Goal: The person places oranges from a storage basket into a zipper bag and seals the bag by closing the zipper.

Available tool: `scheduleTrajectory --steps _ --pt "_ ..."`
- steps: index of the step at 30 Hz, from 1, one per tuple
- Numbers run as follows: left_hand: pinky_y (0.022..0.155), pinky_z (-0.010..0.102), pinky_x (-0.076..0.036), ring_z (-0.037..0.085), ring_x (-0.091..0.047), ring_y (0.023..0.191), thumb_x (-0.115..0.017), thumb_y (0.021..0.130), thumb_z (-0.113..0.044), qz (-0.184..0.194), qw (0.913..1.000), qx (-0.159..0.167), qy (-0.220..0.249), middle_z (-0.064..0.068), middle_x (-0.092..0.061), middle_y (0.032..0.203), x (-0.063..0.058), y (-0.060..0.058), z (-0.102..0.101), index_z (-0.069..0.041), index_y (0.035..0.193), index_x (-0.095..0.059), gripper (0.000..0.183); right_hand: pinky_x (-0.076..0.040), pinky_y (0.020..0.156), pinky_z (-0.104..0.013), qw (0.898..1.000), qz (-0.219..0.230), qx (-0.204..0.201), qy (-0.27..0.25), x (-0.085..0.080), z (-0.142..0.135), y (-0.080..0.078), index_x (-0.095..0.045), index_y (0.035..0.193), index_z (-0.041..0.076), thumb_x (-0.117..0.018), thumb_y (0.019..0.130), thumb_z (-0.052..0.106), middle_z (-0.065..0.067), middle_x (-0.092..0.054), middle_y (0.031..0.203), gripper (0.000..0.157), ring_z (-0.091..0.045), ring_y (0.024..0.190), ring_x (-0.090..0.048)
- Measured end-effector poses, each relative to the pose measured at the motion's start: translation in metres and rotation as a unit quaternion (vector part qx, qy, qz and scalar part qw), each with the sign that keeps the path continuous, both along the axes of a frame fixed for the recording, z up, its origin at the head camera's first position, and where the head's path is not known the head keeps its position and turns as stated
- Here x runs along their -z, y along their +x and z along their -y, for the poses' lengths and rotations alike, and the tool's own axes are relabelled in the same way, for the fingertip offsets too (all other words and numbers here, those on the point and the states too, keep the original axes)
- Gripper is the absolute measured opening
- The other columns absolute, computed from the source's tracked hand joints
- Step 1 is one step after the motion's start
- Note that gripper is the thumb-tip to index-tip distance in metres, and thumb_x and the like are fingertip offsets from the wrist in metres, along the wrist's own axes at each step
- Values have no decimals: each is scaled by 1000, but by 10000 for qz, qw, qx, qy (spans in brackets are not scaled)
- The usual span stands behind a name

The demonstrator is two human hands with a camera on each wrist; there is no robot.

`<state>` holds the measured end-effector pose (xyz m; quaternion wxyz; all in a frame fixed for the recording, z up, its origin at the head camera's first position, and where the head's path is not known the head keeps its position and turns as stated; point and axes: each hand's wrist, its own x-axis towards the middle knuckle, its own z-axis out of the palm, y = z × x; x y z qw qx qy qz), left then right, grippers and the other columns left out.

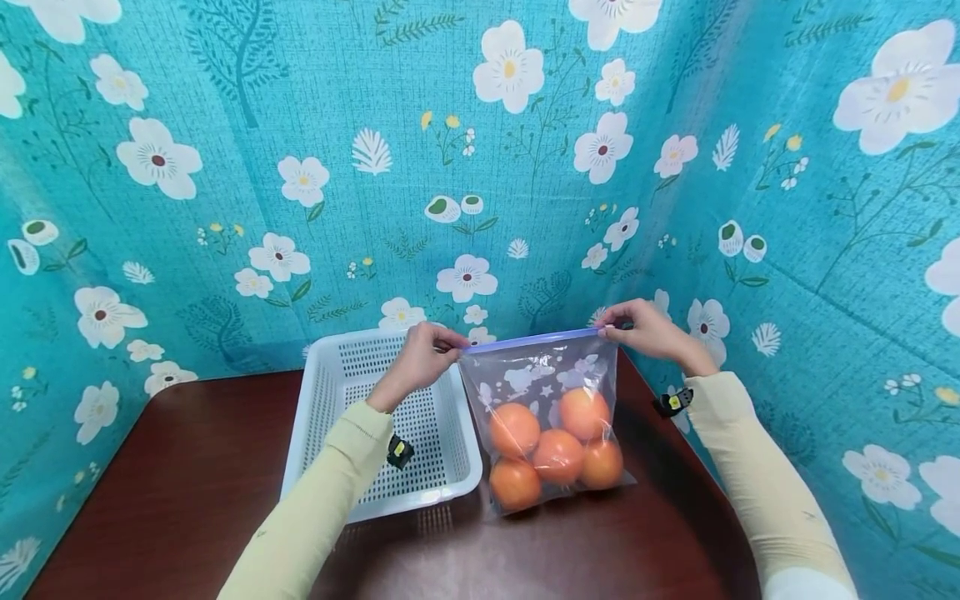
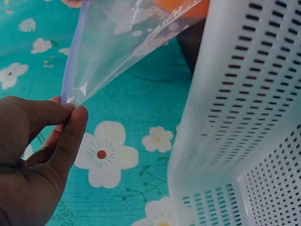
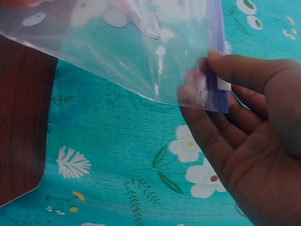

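Note:
A clear zip bag (image 1: 551,371) with a purple top edge and several oranges (image 1: 558,456) inside stands upright on the table. With thumb and fingers, my left hand (image 1: 422,358) pinches the left end of its top edge. The right hand (image 1: 647,332) grips the opposite top corner, beside a small white slider (image 3: 224,84) on the purple strip. The strip is stretched nearly straight between both hands. In the left wrist view, the left fingertips (image 2: 75,115) meet at the bag's corner.
A white perforated plastic basket (image 1: 457,433) sits left of the bag, under my left forearm. Both stand on a dark brown table (image 1: 225,450). Teal flowered cloth (image 1: 375,208) hangs behind the table and along its right side.

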<state>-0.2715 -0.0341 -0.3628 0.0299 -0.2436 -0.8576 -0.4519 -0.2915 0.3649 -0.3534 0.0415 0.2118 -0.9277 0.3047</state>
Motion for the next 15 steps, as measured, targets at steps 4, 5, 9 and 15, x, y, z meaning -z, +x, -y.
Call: scheduleTrajectory --steps 4,5,9,15 --pt "81 36 -61 27 -72 95 -65 93 6 91 9999 -90 -30 17 -76 106 5 -9 -1 1 107 -77 20 -54 72 -28 10000 -26 58 44 6 1 -9 -76 103 5 -68 98 11 -9 -74 98 11 -22 86 -63" --pt "81 36 -61 27 -72 95 -65 93 6 99 9999 -110 -38 17 -76 106 6 -11 -2 1 108 -77 20 -54 72 -28 10000 -46 61 57 7 2 -11 -76 103 5 -68 97 11 -9 -74 98 11 -22 86 -63" --pt "82 37 -61 28 -72 96 -64 94 5 120 9998 -153 -19 17 -75 107 10 -18 -3 1 109 -77 20 -54 74 -29 9999 -57 84 27 14 2 -20 -76 103 3 -68 97 9 -11 -75 98 12 -22 87 -64" --pt "81 38 -60 28 -72 94 -63 95 4 164 9994 -293 1 17 -75 107 18 -30 -3 1 109 -77 20 -55 82 -41 9999 79 107 54 23 4 -31 -76 104 3 -66 99 9 -12 -74 99 13 -26 92 -66"
